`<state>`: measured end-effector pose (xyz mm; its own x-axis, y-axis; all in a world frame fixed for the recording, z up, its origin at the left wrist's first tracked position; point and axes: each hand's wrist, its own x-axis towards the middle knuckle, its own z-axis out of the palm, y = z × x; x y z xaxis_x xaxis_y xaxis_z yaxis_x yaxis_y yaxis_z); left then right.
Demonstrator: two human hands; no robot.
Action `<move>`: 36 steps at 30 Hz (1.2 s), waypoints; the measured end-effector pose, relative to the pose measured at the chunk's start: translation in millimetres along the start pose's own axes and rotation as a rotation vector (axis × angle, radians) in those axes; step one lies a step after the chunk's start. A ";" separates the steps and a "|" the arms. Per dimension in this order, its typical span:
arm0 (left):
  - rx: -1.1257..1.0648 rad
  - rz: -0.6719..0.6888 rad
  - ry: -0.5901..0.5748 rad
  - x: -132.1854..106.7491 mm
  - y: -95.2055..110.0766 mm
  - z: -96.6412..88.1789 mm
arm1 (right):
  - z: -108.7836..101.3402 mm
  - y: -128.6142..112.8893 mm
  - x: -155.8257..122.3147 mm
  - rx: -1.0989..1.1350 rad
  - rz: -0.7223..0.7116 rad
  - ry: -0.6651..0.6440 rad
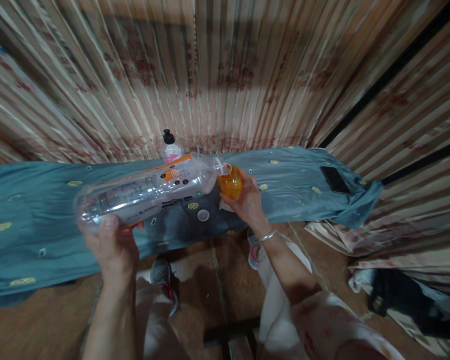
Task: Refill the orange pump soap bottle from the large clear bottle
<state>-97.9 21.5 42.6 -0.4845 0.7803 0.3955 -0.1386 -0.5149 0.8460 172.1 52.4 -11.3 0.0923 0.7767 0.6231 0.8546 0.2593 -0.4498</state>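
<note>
A large clear plastic bottle (pixel 142 192) with an orange label lies tilted almost level in my left hand (pixel 114 245), whose fingers wrap under its lower end. The bottle's neck points right and meets the mouth of a small orange see-through container (pixel 231 184). My right hand (pixel 247 200) is closed around that container, thumb and fingers on its sides. Whether liquid passes between the two cannot be made out. Below the bottle's neck, a small white cap (pixel 203 215) rests on the cloth. Something pale under my right hand is mostly hidden.
A teal patterned cloth (pixel 285 170) covers the narrow table. Behind the large bottle stands a smaller bottle with a black top (pixel 168 142). A dark phone (pixel 335 180) lies at the right. Pleated curtains (pixel 240 75) hang close behind; dark fabric (pixel 401 300) lies at lower right.
</note>
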 end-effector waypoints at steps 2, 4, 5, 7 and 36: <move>-0.020 0.009 -0.008 0.2 -0.2 -0.4 | 0.2 0.3 -0.1 -0.004 -0.001 0.002; -0.033 0.016 -0.010 0.3 -0.9 -1.0 | 0.4 0.6 -0.2 -0.009 -0.004 0.006; -0.031 0.017 -0.010 0.4 -1.4 -1.5 | 0.5 0.8 -0.3 -0.011 -0.007 0.008; -0.022 0.015 -0.010 0.7 -2.7 -2.6 | 0.7 1.2 -0.3 -0.012 -0.015 0.009; 0.000 0.047 -0.018 0.9 -1.3 -0.7 | 2.7 1.8 -1.0 -0.009 -0.037 0.036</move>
<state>-98.7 22.6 41.7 -0.4752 0.7615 0.4408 -0.1159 -0.5508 0.8266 172.1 53.7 -14.4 0.0788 0.7451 0.6623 0.8623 0.2824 -0.4203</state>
